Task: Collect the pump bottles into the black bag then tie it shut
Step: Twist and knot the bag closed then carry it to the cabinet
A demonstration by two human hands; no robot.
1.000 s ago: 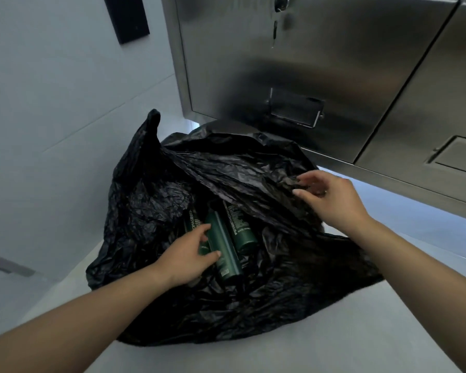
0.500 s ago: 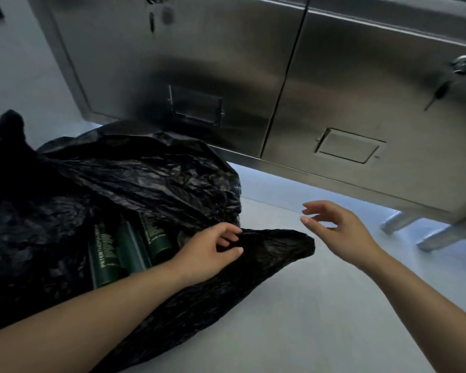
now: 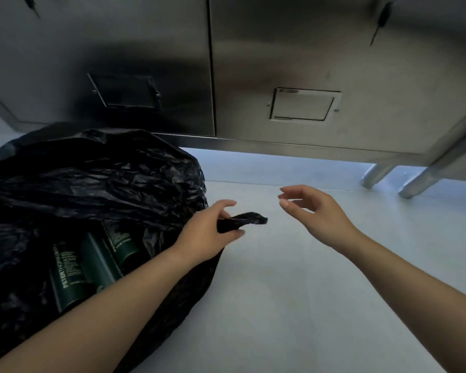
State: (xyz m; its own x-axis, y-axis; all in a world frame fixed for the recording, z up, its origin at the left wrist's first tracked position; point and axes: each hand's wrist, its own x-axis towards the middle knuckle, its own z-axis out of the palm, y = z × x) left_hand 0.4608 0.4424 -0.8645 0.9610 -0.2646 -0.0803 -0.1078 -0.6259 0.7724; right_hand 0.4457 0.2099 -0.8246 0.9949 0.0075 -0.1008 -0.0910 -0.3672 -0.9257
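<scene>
A crumpled black bag (image 3: 97, 184) lies on the pale floor at the left, its mouth gaping toward me. Three dark green pump bottles (image 3: 92, 262) lie side by side inside it; their tops are hidden by the plastic and my forearm. My left hand (image 3: 207, 232) pinches a gathered corner of the bag's rim, and a short twisted end sticks out to the right of my fingers. My right hand (image 3: 315, 214) hovers a little to the right of that end, fingers apart and curled, touching nothing.
A stainless steel cabinet (image 3: 280, 63) with two doors and recessed handles stands right behind the bag. Its metal legs (image 3: 374, 176) reach the floor at the right. Pale floor (image 3: 293, 292) stretches in front of and beside the bag.
My left hand left the bottles and took hold of the bag's right rim corner, bunching it tighter. My right hand let go of the bag and now hovers open. The view swung right.
</scene>
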